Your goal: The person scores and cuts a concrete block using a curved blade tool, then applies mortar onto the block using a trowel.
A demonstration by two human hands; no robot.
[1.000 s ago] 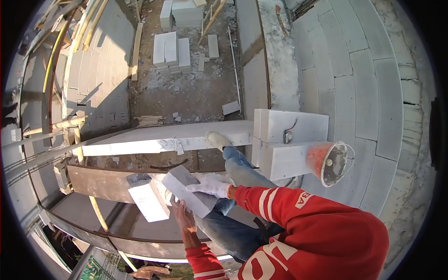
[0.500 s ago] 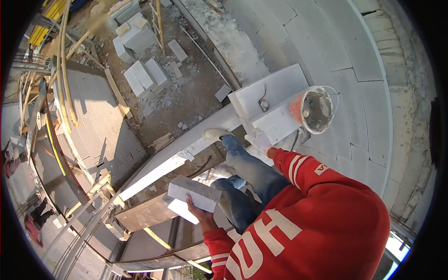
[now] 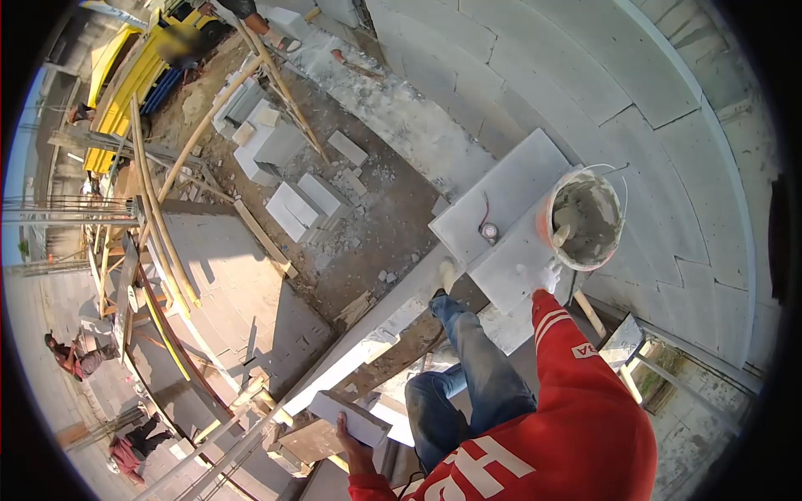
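My left hand (image 3: 357,449) is bare and grips a grey-white lightweight concrete block (image 3: 349,414) at its near edge, thumb laid across its face. My right hand (image 3: 541,278), in a white glove, is at the lower side of an orange-red bucket (image 3: 546,219), over a pale block; its fingers are hard to make out. Grey mortar (image 3: 589,219) coats the bucket's inside, and a light rounded object (image 3: 565,232) sticks out of it. Beside the bucket, a small round item with a dark cord (image 3: 489,230) lies on a large pale block (image 3: 522,179).
Below left are stacked blocks (image 3: 292,210), rubble and bamboo poles (image 3: 163,238). My foot (image 3: 447,275) rests by a narrow wall top (image 3: 401,296). A curved block wall (image 3: 618,134) rises at right. Other people (image 3: 138,447) are far left; another person's leg (image 3: 259,23) shows at the top.
My right hand has moved from the near block's edge to the bucket's lower side. The view has shifted, bringing other people into sight. My left hand still holds its block.
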